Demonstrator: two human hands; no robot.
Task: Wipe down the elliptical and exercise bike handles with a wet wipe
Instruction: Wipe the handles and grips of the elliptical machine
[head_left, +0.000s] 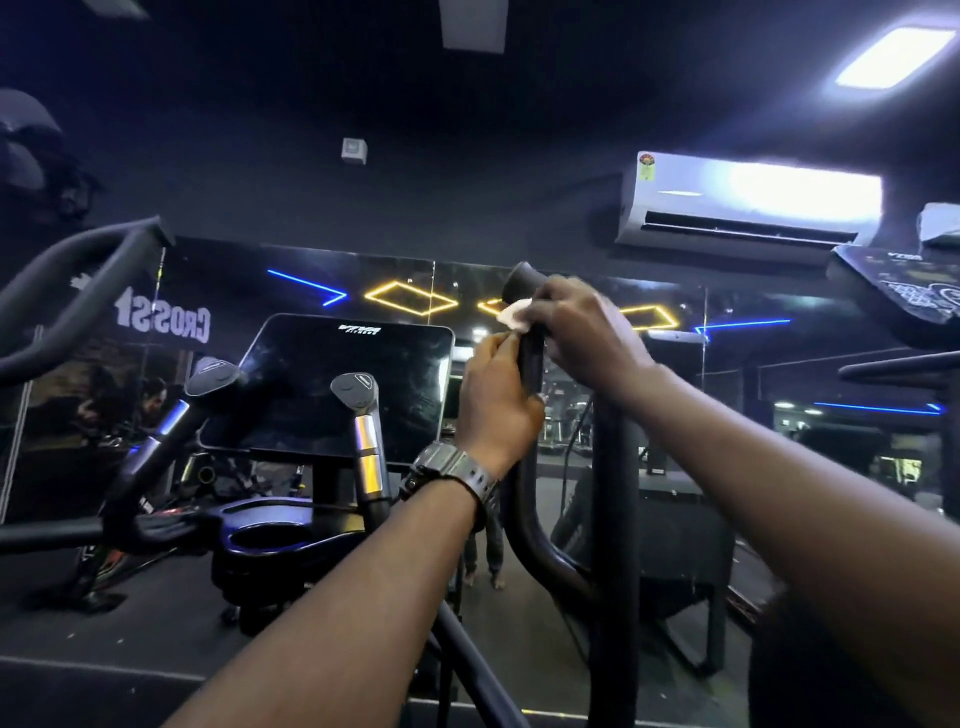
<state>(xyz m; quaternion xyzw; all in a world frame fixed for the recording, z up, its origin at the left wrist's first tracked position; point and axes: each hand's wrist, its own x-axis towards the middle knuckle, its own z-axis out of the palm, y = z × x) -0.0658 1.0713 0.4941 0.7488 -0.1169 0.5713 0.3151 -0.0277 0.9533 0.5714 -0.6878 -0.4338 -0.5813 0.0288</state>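
A black upright elliptical handle (530, 364) rises in the middle of the head view, its rounded top near the mirror. My right hand (587, 332) is wrapped around its upper part, pressing a small white wet wipe (514, 317) against it. Just below, my left hand (493, 400), with a dark wristwatch, grips the same handle. Two shorter inner grips with silver sensor bands (369, 457) stand left of it, in front of the dark console screen (343, 384). Another curved black handle (78, 296) arcs at the far left.
A wall mirror behind the machine reflects neon lights and the gym. An air conditioner (748, 202) hangs at upper right. Another machine's console (904, 291) juts in at the right edge. A cup holder (270, 540) sits below the screen.
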